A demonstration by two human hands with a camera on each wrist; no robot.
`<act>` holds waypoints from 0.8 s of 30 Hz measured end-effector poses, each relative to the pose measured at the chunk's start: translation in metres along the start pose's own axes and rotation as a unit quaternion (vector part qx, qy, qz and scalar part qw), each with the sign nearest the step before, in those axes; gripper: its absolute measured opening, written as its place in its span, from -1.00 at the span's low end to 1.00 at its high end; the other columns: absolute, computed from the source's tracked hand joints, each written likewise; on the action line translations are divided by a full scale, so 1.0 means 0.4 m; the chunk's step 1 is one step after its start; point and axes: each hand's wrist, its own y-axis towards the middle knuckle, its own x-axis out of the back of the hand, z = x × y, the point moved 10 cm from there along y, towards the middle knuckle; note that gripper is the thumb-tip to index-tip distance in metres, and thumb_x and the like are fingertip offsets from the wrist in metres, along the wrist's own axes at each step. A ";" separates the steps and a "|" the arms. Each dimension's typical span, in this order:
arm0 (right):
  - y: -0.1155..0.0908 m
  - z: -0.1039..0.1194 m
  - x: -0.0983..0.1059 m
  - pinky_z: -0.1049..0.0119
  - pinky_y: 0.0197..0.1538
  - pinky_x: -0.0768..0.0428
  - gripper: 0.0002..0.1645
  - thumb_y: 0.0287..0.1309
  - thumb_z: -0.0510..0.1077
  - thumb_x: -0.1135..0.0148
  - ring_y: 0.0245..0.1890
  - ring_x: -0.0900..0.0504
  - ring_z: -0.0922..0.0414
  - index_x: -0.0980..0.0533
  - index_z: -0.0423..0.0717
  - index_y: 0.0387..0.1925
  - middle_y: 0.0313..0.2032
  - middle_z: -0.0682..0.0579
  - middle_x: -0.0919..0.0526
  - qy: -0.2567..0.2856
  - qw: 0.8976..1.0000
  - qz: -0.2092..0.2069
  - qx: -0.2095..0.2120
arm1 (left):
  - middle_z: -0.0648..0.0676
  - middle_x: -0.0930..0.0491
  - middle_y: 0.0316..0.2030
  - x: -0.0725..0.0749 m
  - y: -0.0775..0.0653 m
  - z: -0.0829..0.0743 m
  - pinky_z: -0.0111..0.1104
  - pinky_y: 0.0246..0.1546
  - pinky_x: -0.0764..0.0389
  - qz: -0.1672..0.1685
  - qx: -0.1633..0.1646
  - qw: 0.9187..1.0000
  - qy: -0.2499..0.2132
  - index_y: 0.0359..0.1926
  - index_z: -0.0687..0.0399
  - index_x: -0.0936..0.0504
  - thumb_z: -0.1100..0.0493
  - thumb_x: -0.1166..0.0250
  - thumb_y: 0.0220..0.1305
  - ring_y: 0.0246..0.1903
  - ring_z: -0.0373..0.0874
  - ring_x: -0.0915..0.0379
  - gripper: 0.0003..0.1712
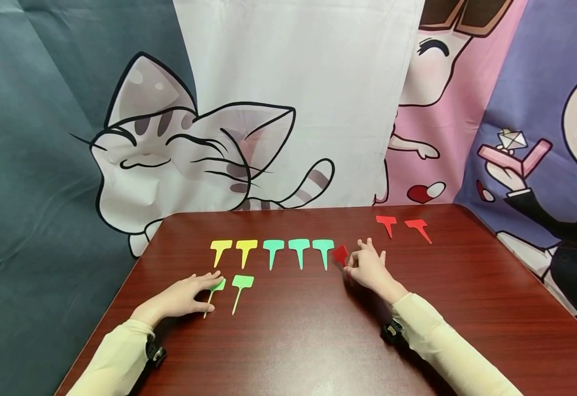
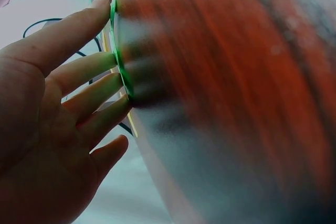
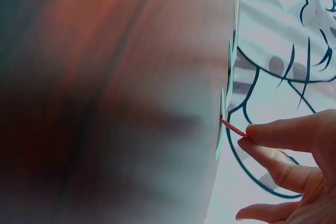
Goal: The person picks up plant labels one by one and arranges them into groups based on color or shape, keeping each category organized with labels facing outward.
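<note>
My left hand (image 1: 184, 298) lies low over the table with its fingers extended, fingertips resting on a light green plant label (image 1: 217, 286). In the left wrist view, the fingertips meet that label's edge. A second light green plant label (image 1: 242, 282) lies just to its right. My right hand (image 1: 371, 269) pinches a red plant label (image 1: 340, 255) between thumb and fingertip, beside the right end of a row. The red label's edge shows tilted in the right wrist view. In that row lie two yellow plant labels (image 1: 246, 245) and three teal plant labels (image 1: 299, 246).
Two more red plant labels (image 1: 386, 221) lie at the far right of the brown table (image 1: 298, 341). Behind its back edge hangs a cloth backdrop (image 1: 293, 49) with cartoon figures. Dark cameras (image 1: 393, 331) are strapped at both wrists.
</note>
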 end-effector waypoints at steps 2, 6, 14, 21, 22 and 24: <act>-0.002 0.015 -0.005 -0.56 0.17 0.12 -0.67 -0.07 -0.22 -0.38 0.38 0.02 -0.41 -0.45 -0.07 -0.78 0.28 -0.45 -0.26 -0.002 1.000 0.001 0.005 | 0.22 -0.24 0.37 0.000 0.000 -0.001 0.15 0.31 -0.09 0.000 0.000 1.000 -0.001 0.35 0.16 -0.32 -0.02 -0.34 0.15 0.36 0.19 -0.12 -0.21; -0.006 0.041 -0.018 -0.57 0.16 0.08 -0.66 -0.09 -0.20 -0.40 0.38 -0.02 -0.40 -0.45 -0.05 -0.80 0.26 -0.44 -0.30 -0.013 1.000 0.003 0.015 | 0.23 -0.24 0.37 0.001 0.001 -0.003 0.15 0.31 -0.09 0.001 -0.001 1.000 0.000 0.35 0.18 -0.32 -0.01 -0.34 0.16 0.36 0.19 -0.12 -0.21; -0.014 0.077 -0.057 -0.54 0.20 0.09 -0.66 -0.08 -0.20 -0.39 0.40 -0.01 -0.35 -0.45 -0.02 -0.80 0.27 -0.39 -0.32 -0.017 0.999 0.026 0.020 | 0.23 -0.23 0.37 -0.001 0.000 -0.003 0.15 0.31 -0.08 0.003 0.000 1.000 0.001 0.35 0.18 -0.32 -0.01 -0.33 0.16 0.36 0.19 -0.12 -0.22; -0.016 0.120 -0.080 -0.53 0.20 0.08 -0.65 -0.11 -0.20 -0.39 0.40 -0.03 -0.33 -0.44 0.02 -0.83 0.26 -0.35 -0.36 -0.023 0.999 0.027 0.039 | 0.22 -0.23 0.37 0.001 0.000 -0.002 0.15 0.31 -0.08 0.002 0.000 1.000 0.000 0.35 0.18 -0.32 -0.01 -0.33 0.16 0.36 0.19 -0.12 -0.21; -0.016 0.126 -0.084 -0.52 0.21 0.09 -0.65 -0.11 -0.20 -0.39 0.41 -0.02 -0.32 -0.44 0.02 -0.83 0.27 -0.34 -0.36 -0.023 0.998 0.029 0.041 | 0.22 -0.23 0.37 0.002 0.000 -0.002 0.15 0.31 -0.08 0.002 0.000 1.000 -0.001 0.35 0.18 -0.32 -0.01 -0.33 0.16 0.36 0.19 -0.12 -0.21; -0.016 0.138 -0.091 -0.53 0.21 0.10 -0.64 -0.12 -0.20 -0.39 0.41 -0.02 -0.32 -0.43 0.02 -0.83 0.27 -0.34 -0.35 -0.023 0.998 0.031 0.045 | 0.22 -0.24 0.37 0.003 0.000 -0.002 0.15 0.31 -0.08 0.001 0.001 1.000 -0.002 0.35 0.18 -0.32 -0.02 -0.34 0.16 0.36 0.19 -0.12 -0.21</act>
